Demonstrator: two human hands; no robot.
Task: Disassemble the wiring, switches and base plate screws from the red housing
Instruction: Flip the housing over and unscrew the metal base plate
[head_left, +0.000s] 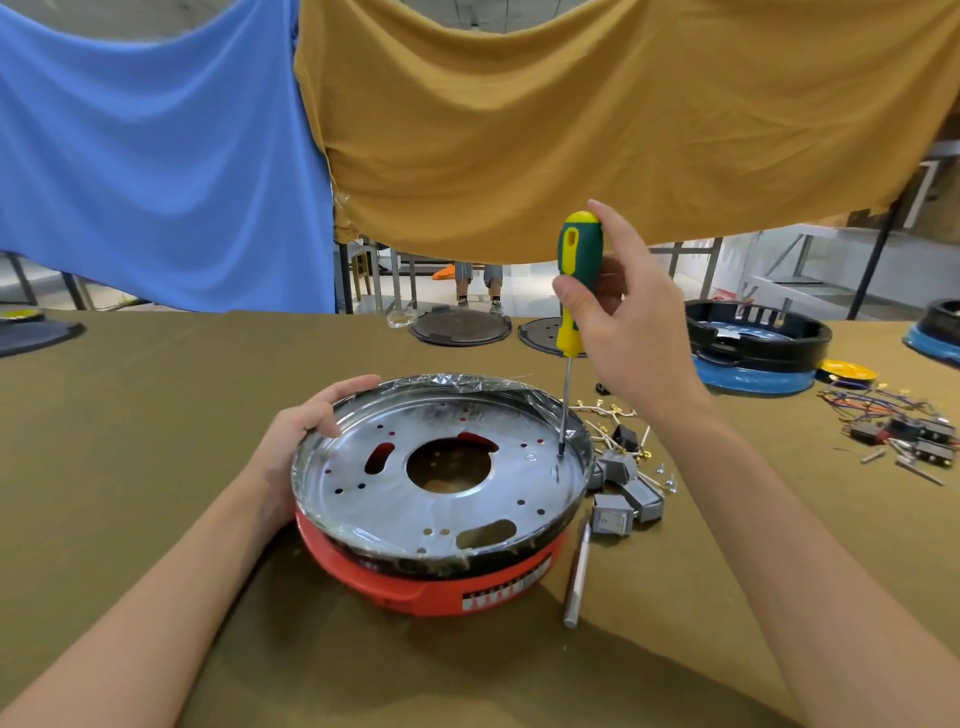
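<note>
The red housing (415, 584) sits in the middle of the table with its shiny metal base plate (374, 499) facing up under clear film. My left hand (306, 431) grips the plate's far left rim. My right hand (631, 322) holds a green and yellow screwdriver (577, 270) upright. Its tip rests on the plate near the right rim. Grey switches (618, 499) with pale wires (608, 413) and loose screws (667, 478) lie just right of the housing.
A metal rod tool (577, 577) lies at the housing's right front. A black and blue housing (756, 348) and a pile of wires and switches (904, 426) sit at the right. Two dark round plates (460, 325) lie at the table's far edge. Cloths hang behind.
</note>
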